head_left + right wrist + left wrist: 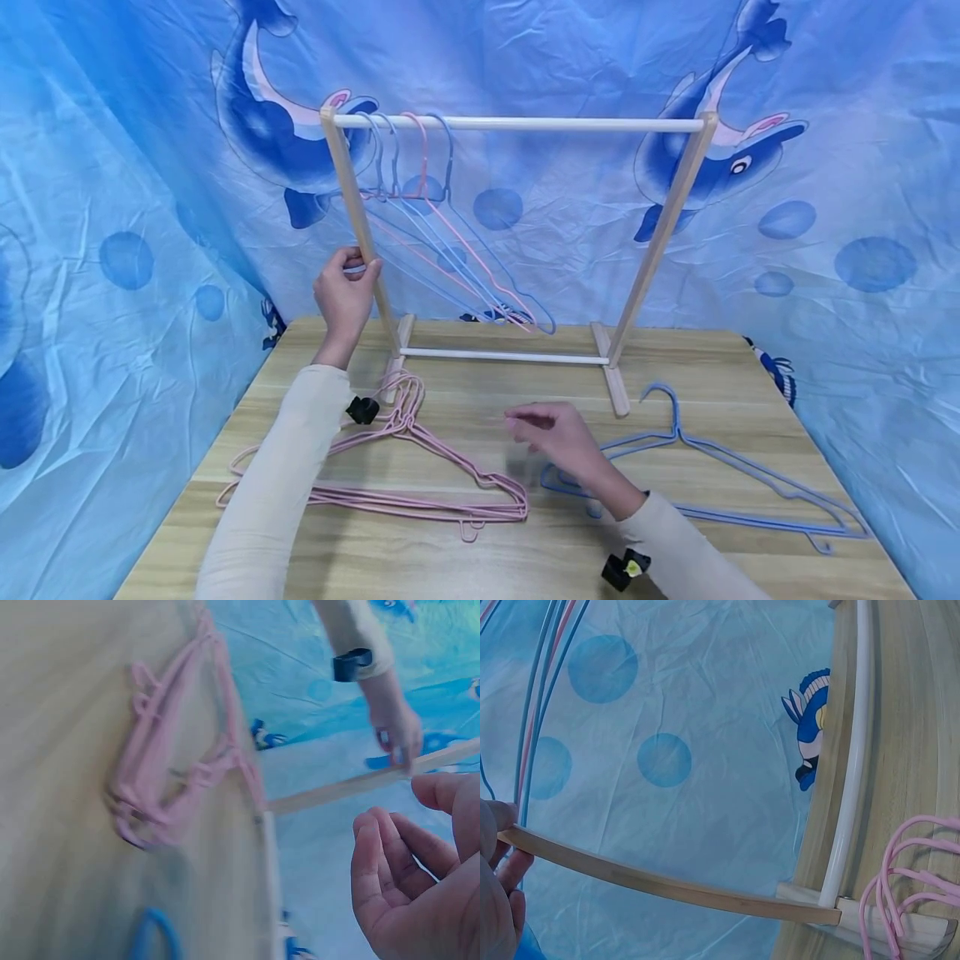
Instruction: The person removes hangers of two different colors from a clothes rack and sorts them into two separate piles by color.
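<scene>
On the left upright of a small wooden clothes rack, my left hand grips with thumb and fingers around the wood. The left wrist view shows the same upright held near the ends of the hanging hangers. Several blue and pink hangers hang at the left end of the white top rail. My right hand is in the air above the table, fingers loosely bent, holding nothing. Below and right of it lie blue hangers; to its left lies a pile of pink hangers.
The rack's white lower bar and wooden feet stand at the back of the wood-grain table. Behind is a blue cloth backdrop with printed dolphins. Each wrist wears a black camera.
</scene>
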`<action>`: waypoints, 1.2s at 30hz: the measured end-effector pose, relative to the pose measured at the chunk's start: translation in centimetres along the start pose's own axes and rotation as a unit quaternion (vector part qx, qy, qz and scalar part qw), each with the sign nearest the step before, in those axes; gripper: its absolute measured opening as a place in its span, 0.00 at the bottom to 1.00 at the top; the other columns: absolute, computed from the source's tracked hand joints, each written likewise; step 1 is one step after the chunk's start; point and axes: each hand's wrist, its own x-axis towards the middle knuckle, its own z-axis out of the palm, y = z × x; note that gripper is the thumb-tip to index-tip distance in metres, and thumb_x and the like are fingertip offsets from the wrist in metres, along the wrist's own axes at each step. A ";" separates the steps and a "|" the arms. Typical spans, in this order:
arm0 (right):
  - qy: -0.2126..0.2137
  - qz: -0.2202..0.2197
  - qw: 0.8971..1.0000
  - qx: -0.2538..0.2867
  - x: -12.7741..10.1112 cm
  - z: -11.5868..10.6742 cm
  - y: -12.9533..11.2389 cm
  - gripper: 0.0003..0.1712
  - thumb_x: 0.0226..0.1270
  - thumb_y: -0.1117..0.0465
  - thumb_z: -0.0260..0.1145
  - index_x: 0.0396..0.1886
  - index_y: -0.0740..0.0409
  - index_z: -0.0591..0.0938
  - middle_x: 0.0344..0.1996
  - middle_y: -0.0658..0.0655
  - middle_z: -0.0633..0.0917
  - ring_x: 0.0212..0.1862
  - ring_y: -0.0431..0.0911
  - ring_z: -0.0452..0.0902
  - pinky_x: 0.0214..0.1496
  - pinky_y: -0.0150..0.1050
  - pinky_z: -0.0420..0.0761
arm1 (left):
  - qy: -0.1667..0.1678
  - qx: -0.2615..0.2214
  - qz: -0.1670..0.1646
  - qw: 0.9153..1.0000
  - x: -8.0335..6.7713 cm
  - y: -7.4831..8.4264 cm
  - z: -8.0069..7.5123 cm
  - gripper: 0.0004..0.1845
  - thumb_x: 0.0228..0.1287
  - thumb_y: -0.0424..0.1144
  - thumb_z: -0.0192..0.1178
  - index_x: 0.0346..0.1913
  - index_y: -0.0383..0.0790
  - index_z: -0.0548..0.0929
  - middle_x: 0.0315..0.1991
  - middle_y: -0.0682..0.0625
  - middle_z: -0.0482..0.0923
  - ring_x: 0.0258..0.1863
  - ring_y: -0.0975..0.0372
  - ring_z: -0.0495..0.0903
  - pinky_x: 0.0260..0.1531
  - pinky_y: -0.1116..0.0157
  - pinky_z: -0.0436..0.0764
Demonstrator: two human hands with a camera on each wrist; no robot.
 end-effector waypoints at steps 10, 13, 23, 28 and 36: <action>0.054 -0.070 0.991 -0.098 -0.9 -4.2 -6.0 0.14 0.69 0.54 0.72 0.50 0.54 0.90 0.38 0.52 0.91 0.39 0.44 0.85 0.33 0.35 0.85 | 0.006 -0.004 0.014 1.000 0.2 0.0 0.0 0.14 0.67 0.40 0.69 0.51 0.36 0.86 0.44 0.42 0.88 0.41 0.51 0.90 0.45 0.53 0.88; 0.064 -0.080 0.988 -0.119 -0.9 -5.3 -7.6 0.14 0.68 0.53 0.73 0.50 0.52 0.90 0.37 0.50 0.91 0.39 0.45 0.86 0.33 0.37 0.85 | 0.009 -0.003 0.016 1.000 0.2 0.0 -0.1 0.14 0.67 0.40 0.70 0.50 0.36 0.86 0.44 0.42 0.88 0.41 0.52 0.90 0.45 0.54 0.88; 0.094 -0.132 0.975 -0.155 0.6 -8.3 -12.2 0.17 0.68 0.52 0.73 0.52 0.53 0.89 0.41 0.53 0.91 0.42 0.45 0.87 0.41 0.35 0.87 | 0.005 0.005 0.015 1.000 0.3 -0.2 0.1 0.15 0.68 0.43 0.69 0.50 0.37 0.86 0.44 0.43 0.88 0.41 0.53 0.90 0.44 0.55 0.88; 0.104 -0.165 0.965 -0.173 2.9 -9.1 -14.0 0.19 0.67 0.50 0.74 0.53 0.52 0.89 0.45 0.52 0.90 0.43 0.43 0.85 0.43 0.37 0.87 | 0.007 0.001 0.019 1.000 0.3 -0.3 0.0 0.14 0.68 0.43 0.69 0.50 0.37 0.86 0.44 0.43 0.88 0.41 0.54 0.90 0.44 0.55 0.88; 0.118 -0.143 0.966 -0.179 6.7 -8.6 -15.5 0.22 0.68 0.43 0.71 0.55 0.47 0.89 0.48 0.51 0.89 0.49 0.44 0.81 0.44 0.44 0.82 | 0.004 -0.001 0.020 1.000 0.2 -0.2 0.0 0.15 0.68 0.43 0.69 0.50 0.36 0.86 0.44 0.42 0.88 0.41 0.52 0.90 0.45 0.54 0.88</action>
